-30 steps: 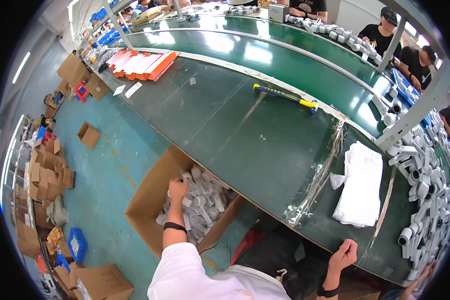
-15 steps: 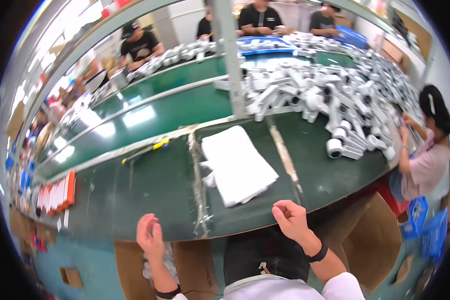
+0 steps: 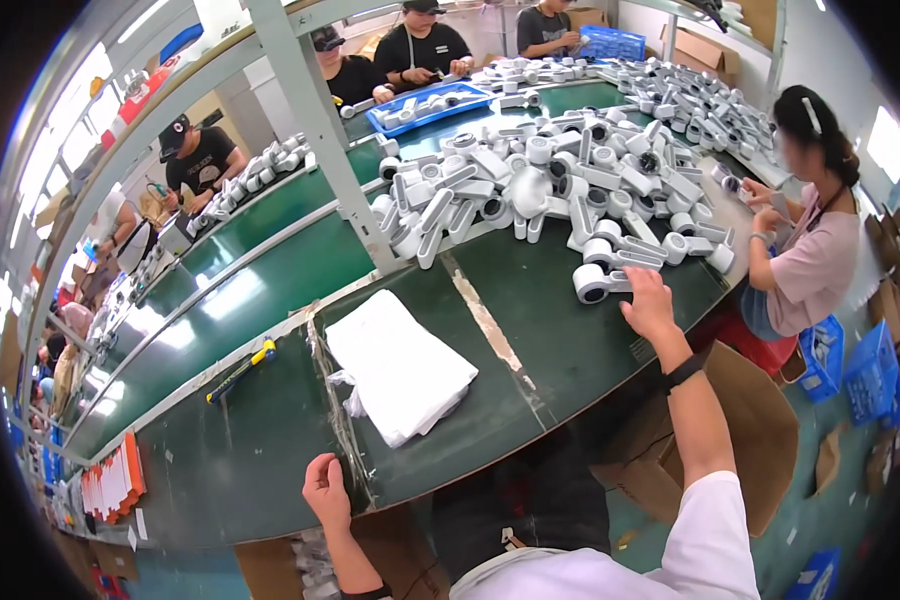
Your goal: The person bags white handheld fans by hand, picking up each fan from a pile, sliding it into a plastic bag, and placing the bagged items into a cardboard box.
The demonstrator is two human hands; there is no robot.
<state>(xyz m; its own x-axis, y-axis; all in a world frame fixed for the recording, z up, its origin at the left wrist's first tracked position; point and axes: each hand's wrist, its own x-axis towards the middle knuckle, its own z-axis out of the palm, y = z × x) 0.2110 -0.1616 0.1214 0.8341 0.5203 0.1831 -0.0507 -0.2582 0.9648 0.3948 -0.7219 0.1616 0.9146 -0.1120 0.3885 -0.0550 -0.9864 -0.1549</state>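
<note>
My right hand (image 3: pixel 649 302) stretches out over the green table (image 3: pixel 550 340) and touches a white plastic part with a ring end (image 3: pixel 598 282) at the near edge of a big heap of such white parts (image 3: pixel 550 185). Whether the fingers grip the part cannot be made out. My left hand (image 3: pixel 326 490) rests with curled fingers on the near table edge, holding nothing. A stack of white plastic bags (image 3: pixel 400 365) lies between my hands.
A yellow-handled tool (image 3: pixel 238 370) lies left on the table. A metal post (image 3: pixel 325 140) rises behind the bags. An open brown carton (image 3: pixel 760 430) stands at my right, another below the table edge. A seated person in pink (image 3: pixel 805 260) works at right; others sit across.
The view swung right from the carton on the floor to the heap of parts. My right hand reached forward from the table edge to the white part; my left hand stays at the edge.
</note>
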